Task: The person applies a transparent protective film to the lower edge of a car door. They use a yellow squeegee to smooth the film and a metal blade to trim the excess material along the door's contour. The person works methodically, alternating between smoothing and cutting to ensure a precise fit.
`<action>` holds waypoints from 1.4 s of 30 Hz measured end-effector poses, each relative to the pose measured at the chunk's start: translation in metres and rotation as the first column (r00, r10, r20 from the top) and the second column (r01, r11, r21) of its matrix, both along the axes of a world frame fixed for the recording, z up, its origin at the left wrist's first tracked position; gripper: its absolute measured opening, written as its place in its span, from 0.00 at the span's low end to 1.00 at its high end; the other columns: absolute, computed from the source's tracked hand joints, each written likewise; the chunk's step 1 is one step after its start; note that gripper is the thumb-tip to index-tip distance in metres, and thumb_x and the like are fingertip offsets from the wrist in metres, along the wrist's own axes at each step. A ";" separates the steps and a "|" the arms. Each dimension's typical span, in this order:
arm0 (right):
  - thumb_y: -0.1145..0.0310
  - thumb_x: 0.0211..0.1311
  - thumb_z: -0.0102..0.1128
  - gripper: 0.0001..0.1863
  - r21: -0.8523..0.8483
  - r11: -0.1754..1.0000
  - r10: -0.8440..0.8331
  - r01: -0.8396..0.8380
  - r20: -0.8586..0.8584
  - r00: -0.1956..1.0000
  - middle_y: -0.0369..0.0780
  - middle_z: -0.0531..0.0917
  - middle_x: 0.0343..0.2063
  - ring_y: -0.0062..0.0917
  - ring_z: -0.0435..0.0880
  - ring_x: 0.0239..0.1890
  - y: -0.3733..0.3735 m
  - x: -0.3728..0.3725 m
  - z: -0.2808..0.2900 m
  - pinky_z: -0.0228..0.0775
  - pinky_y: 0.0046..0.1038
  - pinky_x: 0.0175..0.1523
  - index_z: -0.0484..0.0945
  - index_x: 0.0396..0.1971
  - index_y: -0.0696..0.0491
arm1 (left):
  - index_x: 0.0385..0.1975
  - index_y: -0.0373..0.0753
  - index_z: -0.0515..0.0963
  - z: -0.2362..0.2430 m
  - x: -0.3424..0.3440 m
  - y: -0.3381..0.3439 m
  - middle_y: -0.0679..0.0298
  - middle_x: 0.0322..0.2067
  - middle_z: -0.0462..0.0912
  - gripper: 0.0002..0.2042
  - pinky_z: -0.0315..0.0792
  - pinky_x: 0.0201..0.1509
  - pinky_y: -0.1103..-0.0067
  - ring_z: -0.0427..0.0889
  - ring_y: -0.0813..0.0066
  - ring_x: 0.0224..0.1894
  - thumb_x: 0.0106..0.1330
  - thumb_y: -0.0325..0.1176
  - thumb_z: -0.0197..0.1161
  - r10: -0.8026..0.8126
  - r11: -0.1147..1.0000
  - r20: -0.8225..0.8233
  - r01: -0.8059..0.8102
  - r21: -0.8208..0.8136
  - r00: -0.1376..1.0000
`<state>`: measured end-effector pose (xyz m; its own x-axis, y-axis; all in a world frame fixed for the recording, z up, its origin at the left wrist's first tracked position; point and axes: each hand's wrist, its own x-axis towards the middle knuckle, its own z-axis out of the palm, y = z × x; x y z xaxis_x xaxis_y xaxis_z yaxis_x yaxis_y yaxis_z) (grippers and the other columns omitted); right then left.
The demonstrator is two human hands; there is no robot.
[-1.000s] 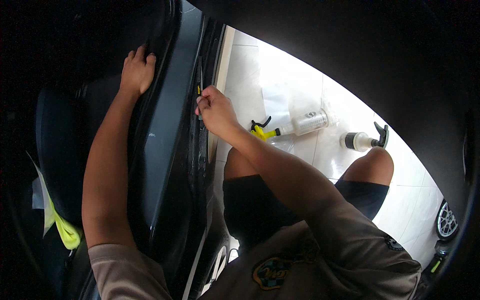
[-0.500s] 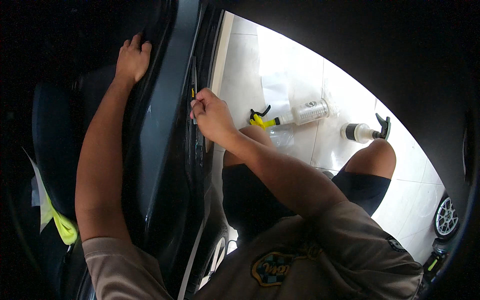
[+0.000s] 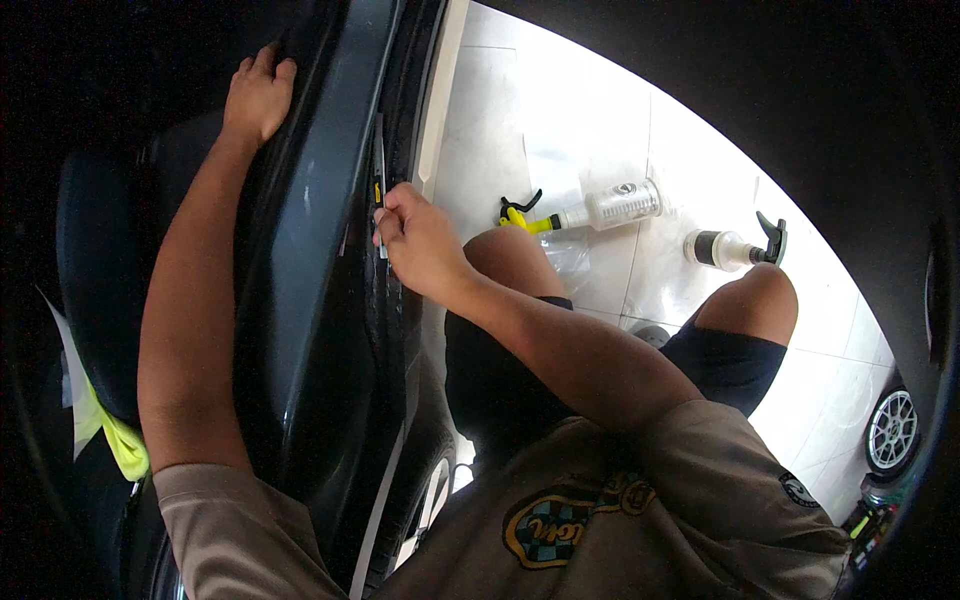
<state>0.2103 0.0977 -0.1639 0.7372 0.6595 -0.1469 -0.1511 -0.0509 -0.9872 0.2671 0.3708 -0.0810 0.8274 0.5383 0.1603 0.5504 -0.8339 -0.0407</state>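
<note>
My right hand (image 3: 420, 240) is closed in a pinch at the dark door sill edge. Between its thumb and fingers is a slim silver utility knife (image 3: 378, 192) with a black and yellow part, lying along the sill; its exact tip is hard to make out. The glossy dark sill (image 3: 315, 230) of a car runs lengthwise between my arms. Further in, my left hand (image 3: 258, 102) rests palm down on a dark surface inside the car, its fingers somewhat apart and nothing seen in them.
On the pale tiled floor lie a clear spray bottle (image 3: 620, 204) with a yellow and black head and another spray bottle (image 3: 718, 250) with a dark label. A yellow-green cloth (image 3: 125, 450) hangs at the lower left beside a dark seat (image 3: 100, 290). A wheel (image 3: 892, 430) stands far right.
The view has shifted slightly. My right hand stays pinched on the knife, sitting a little lower along the sill; my left hand keeps resting inside the car.
</note>
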 end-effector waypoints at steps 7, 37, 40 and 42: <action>0.71 0.66 0.51 0.05 0.031 1.000 0.001 -0.002 0.048 0.999 0.49 0.80 0.22 0.47 0.83 0.29 -0.004 -0.018 -0.003 0.72 0.44 0.35 0.68 0.34 0.57 | 0.67 0.41 0.62 -0.012 -0.006 0.019 0.45 0.65 0.63 0.30 0.55 0.72 0.65 0.61 0.50 0.69 0.70 0.51 0.40 -0.023 0.996 0.028 0.020 0.083 0.999; 0.72 0.66 0.53 0.05 -0.034 0.998 0.053 -0.051 0.081 0.995 0.46 0.81 0.21 0.41 0.84 0.26 -0.027 -0.061 -0.003 0.72 0.37 0.33 0.69 0.33 0.58 | 0.66 0.34 0.63 -0.037 0.000 0.086 0.45 0.64 0.65 0.32 0.55 0.71 0.65 0.61 0.49 0.68 0.70 0.53 0.43 -0.166 0.979 0.054 0.158 0.126 0.985; 0.72 0.66 0.53 0.06 -0.041 0.997 0.069 -0.066 0.077 0.995 0.46 0.81 0.21 0.40 0.84 0.26 -0.029 -0.064 -0.002 0.72 0.37 0.33 0.69 0.34 0.58 | 0.66 0.33 0.62 -0.035 0.000 0.082 0.45 0.64 0.66 0.32 0.54 0.72 0.65 0.61 0.48 0.68 0.70 0.53 0.43 -0.118 0.990 0.050 0.113 0.089 0.992; 0.72 0.66 0.53 0.06 -0.039 0.994 0.101 -0.098 0.072 0.992 0.46 0.82 0.21 0.40 0.84 0.27 -0.029 -0.071 0.002 0.72 0.37 0.33 0.69 0.34 0.58 | 0.65 0.33 0.62 -0.031 -0.015 0.091 0.45 0.64 0.66 0.32 0.55 0.72 0.65 0.61 0.47 0.68 0.70 0.53 0.42 -0.128 0.980 0.053 0.118 0.160 0.990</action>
<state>0.1389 0.0684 -0.1623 0.6781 0.7253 -0.1190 -0.0705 -0.0970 -0.9928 0.2521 0.4615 -0.1117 0.8716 0.3970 0.2875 0.4492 -0.8817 -0.1443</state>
